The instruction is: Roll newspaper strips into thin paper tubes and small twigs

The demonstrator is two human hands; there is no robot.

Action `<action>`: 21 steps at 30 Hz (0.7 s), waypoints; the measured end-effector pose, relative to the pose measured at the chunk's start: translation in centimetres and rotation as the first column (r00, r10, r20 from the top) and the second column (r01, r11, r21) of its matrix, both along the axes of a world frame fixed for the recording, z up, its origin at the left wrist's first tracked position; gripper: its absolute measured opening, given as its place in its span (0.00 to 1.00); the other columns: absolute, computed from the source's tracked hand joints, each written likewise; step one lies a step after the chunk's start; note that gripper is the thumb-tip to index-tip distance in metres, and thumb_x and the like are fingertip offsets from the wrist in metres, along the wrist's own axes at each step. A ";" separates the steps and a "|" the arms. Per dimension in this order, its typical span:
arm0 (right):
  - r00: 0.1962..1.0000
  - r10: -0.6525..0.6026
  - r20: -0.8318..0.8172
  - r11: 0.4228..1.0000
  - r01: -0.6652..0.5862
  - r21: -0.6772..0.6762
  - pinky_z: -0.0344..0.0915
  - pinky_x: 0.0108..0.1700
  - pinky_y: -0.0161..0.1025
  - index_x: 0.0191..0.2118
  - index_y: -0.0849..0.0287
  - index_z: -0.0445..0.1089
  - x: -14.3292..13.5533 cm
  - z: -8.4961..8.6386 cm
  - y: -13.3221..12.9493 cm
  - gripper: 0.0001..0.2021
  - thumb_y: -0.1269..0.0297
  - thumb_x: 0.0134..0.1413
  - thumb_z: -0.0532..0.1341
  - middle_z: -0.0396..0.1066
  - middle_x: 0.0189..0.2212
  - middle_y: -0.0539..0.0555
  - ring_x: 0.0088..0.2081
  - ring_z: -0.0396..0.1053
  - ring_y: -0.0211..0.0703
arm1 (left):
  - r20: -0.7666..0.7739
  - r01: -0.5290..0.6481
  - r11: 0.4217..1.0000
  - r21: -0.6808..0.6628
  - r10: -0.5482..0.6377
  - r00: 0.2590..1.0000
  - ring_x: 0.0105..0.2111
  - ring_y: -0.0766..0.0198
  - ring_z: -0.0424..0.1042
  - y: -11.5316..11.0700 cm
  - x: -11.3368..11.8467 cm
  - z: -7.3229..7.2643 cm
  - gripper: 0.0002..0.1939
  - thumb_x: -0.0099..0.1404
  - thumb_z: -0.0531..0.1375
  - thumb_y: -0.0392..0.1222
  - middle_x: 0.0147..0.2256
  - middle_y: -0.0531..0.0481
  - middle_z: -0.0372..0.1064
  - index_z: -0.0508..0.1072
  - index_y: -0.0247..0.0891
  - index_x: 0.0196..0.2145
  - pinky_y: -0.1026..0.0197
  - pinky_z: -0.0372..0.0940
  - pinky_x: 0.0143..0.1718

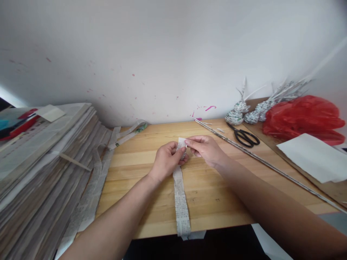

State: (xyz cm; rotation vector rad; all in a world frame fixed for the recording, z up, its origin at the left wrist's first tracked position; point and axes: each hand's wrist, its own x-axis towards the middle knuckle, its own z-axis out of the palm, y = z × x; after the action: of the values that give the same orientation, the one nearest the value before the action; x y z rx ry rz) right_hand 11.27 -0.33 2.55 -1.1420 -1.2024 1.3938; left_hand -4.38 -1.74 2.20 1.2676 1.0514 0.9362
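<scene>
Pinching a printed paper strip (pixel 182 202) near its top, the left hand (pixel 168 158) has its thumb pressed over the fingers, and the right hand (pixel 205 148) nips the top corner between thumb and finger. Strip runs down the wooden table (pixel 135 153) to the front edge, wood showing on both sides. Big paper stack (pixel 62 173) pretty much walls off the left. Over right, a long thin rod (pixel 252 154) slants across, black scissors (pixel 246 138) just beyond it, red plastic bag (pixel 303 117) farther out.
</scene>
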 end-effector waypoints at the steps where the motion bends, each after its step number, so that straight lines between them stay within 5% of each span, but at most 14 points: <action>1: 1.000 0.007 -0.003 1.000 -0.007 -0.009 0.45 0.20 0.33 0.31 0.63 0.76 0.0 0.0 0.0 0.14 0.56 0.42 0.68 0.63 0.18 0.48 0.20 0.54 0.31 | 0.004 0.003 1.000 0.001 -0.003 1.000 0.26 0.64 0.73 0.0 0.0 0.0 0.13 0.59 0.62 0.49 0.26 0.47 0.74 0.71 0.35 0.34 0.62 0.69 0.29; 21: 0.999 -0.029 -0.046 1.000 0.030 0.004 0.42 0.18 0.32 0.22 0.61 0.68 -0.7 -0.2 -0.2 0.16 0.56 0.38 0.71 0.59 0.15 0.44 0.18 0.50 0.28 | -0.107 0.096 0.973 0.210 -0.075 0.991 0.26 0.67 0.68 -0.2 -0.1 -0.9 0.14 0.67 0.53 0.50 0.27 0.50 0.70 0.70 0.36 0.34 0.63 0.64 0.29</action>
State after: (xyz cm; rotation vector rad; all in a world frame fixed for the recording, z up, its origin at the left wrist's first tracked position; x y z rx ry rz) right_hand 10.56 -0.54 2.39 -1.1141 -1.1516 1.3867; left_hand -4.49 -1.97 1.33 1.5395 0.9824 0.9480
